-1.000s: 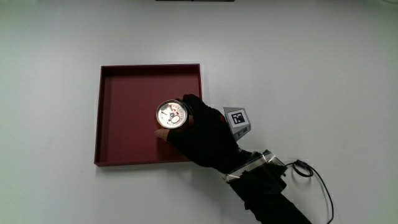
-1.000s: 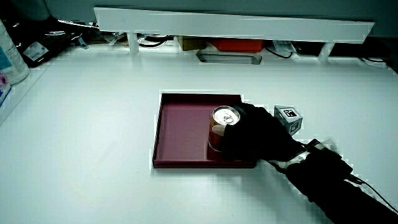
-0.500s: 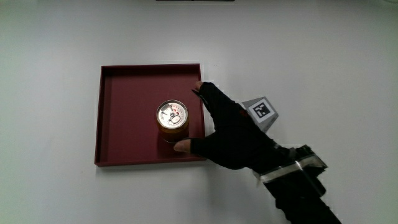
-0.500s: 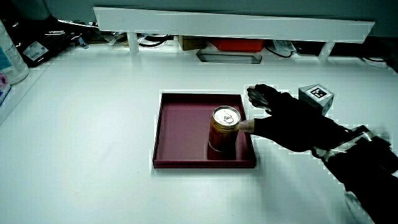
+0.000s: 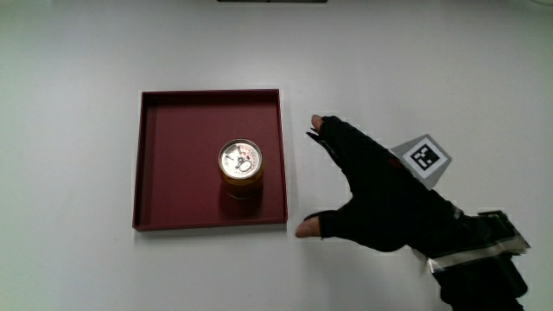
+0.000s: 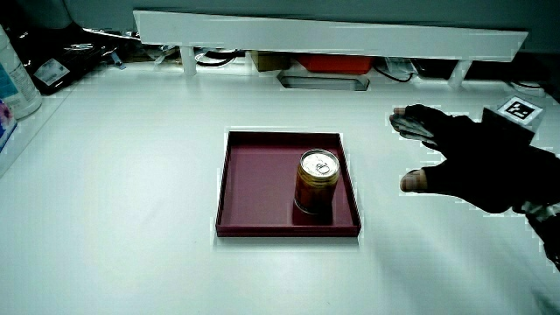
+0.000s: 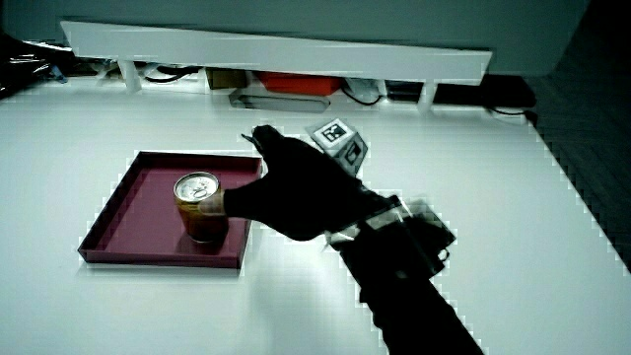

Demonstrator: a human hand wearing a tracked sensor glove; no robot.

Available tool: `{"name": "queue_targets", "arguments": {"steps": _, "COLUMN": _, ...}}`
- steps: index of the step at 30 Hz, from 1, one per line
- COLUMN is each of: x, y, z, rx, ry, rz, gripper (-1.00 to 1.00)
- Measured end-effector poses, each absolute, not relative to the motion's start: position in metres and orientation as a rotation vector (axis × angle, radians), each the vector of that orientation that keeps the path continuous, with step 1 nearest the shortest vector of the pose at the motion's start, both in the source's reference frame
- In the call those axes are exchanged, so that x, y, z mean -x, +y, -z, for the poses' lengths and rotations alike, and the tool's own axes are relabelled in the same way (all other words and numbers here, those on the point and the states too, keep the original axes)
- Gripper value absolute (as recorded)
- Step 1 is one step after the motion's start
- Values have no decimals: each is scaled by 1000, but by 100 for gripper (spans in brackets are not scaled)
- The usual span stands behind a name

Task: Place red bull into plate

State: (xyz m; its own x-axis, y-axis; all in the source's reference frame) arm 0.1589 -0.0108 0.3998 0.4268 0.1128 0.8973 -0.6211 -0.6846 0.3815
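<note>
Red bull can (image 5: pixel 240 167) upright in the plate (image 5: pixel 173 173).
The hand (image 5: pixel 380 194), fingers spread and empty, hovers beside the plate.

Can (image 5: pixel 240 166) upright mid-tray (image 5: pixel 154 155), open tray floor around it; hand (image 5: pixel 380 194) beside tray.

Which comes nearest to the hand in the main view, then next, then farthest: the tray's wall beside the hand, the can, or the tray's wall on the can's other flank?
From the hand, its fingers spread and empty over bare table beside the tray:
1. The tray wall beside the hand, nearest.
2. The can, upright inside the tray.
3. The tray wall past the can, farthest.
</note>
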Motion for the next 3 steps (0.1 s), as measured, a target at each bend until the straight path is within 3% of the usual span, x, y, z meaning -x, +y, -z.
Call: {"name": "queue_targets", "arguments": {"steps": 3, "x": -165, "y": -10, "z": -396, "rx": -2025, "ry": -463, "rz": -1229, "gripper": -100}}
